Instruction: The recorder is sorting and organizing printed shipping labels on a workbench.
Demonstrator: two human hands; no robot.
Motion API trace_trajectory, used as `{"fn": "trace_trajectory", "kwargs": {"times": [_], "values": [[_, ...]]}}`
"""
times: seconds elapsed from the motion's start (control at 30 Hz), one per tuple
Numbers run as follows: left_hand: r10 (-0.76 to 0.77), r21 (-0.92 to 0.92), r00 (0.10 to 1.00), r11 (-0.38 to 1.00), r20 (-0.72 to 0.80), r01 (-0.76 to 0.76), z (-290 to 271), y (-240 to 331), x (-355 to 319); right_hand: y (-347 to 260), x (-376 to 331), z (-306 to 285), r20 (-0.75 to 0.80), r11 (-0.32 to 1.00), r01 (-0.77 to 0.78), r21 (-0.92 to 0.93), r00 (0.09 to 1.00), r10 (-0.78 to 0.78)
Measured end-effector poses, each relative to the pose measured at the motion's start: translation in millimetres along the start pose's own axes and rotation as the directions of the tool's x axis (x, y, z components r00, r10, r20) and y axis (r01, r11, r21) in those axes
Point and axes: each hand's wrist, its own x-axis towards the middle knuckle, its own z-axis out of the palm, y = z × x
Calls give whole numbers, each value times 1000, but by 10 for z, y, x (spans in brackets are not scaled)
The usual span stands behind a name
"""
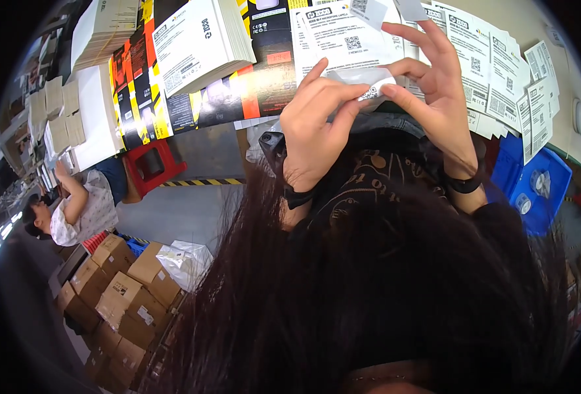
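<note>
My left hand [316, 125] and my right hand [431, 85] meet at the top middle, both pinching a small white label strip [369, 85] with a printed code. The left thumb and fingers grip its left end, the right fingertips its right end. Just behind the hands lies a white printed leaflet [336, 36] on the work table. My long dark hair [369, 282] covers the lower middle of the view and hides my forearms.
Several white printed sheets [500, 65] fan out at the top right. A stack of white booklets [201, 39] lies on flat black and orange cartons [139, 98]. A blue bin [533, 184] sits right. A red stool [149, 164], cardboard boxes [126, 289] and a seated co-worker [80, 207] are left.
</note>
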Motion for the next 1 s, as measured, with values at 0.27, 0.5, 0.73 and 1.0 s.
{"fn": "trace_trajectory", "kwargs": {"times": [0.27,0.5,0.73,1.0], "values": [[-2,112,999,994,-51,7,-87,-22,11,77,35,-15,98,972,189,-141,980,-176],[-123,67,992,990,-22,125,-68,37,-34,42,2,43,121,997,62,-52,991,-56],[-182,-15,983,983,-16,182,-14,149,54,54,-25,37,72,1000,2,-23,997,0],[-164,-20,985,986,57,165,-23,75,7,53,-6,28,54,1000,16,-9,998,-15]]}}
